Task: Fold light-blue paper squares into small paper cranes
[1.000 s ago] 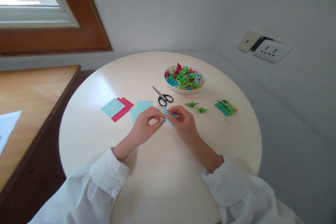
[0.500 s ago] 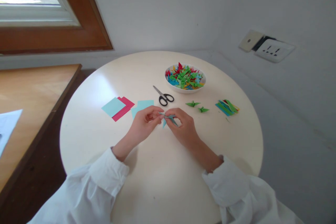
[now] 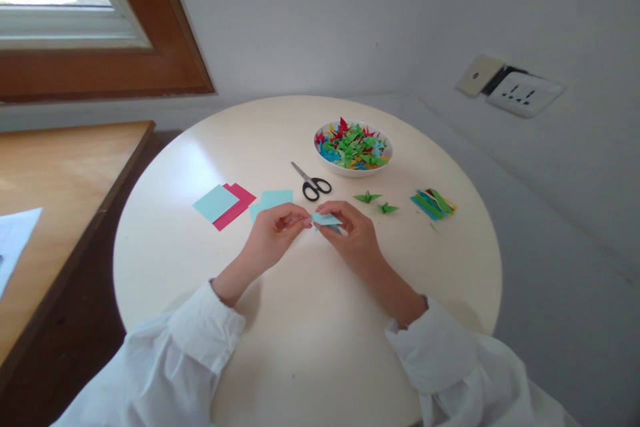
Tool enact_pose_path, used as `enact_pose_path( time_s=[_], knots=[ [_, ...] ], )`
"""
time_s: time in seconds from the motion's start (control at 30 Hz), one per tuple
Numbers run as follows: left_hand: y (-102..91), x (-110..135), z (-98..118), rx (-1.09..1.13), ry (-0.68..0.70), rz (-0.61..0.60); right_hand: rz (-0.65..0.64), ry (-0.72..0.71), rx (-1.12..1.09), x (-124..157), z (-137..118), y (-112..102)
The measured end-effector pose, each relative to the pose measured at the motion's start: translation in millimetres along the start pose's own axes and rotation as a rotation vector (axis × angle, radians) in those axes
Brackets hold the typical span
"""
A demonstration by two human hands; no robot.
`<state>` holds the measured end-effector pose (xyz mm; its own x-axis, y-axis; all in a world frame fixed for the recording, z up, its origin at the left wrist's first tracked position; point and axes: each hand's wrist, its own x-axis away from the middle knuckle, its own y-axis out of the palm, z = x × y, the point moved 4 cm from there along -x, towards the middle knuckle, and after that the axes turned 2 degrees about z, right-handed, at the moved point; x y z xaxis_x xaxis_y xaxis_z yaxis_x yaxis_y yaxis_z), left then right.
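Between my two hands is a small piece of folded light blue origami paper (image 3: 327, 219), held above the round white table (image 3: 300, 347). My left hand (image 3: 274, 230) pinches its left end between thumb and fingertips. My right hand (image 3: 354, 237) grips the other side, with a pale flap showing between thumb and forefinger. Part of the paper is hidden by the fingers. Loose light blue paper squares (image 3: 275, 199) lie just behind my left hand. Black-handled scissors (image 3: 313, 184) rest beyond both hands, blades pointing away to the left.
A white bowl (image 3: 350, 173) heaped with colourful paper cranes stands at the back. Two green paper cranes (image 3: 367, 197) lie to its front right, near a pile of coloured paper strips (image 3: 434, 204). Pink sheets (image 3: 241, 197) sit partly under a light blue square (image 3: 216, 203) at left.
The folded paper has turned in my fingers: its pointed parts spread downward before, and now a flat pale flap faces up. My right hand has shifted slightly; both hands stay on the paper.
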<state>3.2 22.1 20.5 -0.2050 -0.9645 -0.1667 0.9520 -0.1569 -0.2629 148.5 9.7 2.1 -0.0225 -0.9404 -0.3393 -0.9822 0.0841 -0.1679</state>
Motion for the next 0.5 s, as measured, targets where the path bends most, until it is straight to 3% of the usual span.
enact_pose_path(
  time_s=[0.2, 0.5],
  knots=[
    [-1.3, -0.4, 1.8, -0.01, 0.025, -0.008, -0.018, 0.072, -0.169, -2.7, 2.4, 2.5],
    [-0.1, -1.6, -2.6, 0.066, -0.129, -0.064, -0.035, 0.115, -0.046, -4.5, -0.3, 1.9]
  ],
)
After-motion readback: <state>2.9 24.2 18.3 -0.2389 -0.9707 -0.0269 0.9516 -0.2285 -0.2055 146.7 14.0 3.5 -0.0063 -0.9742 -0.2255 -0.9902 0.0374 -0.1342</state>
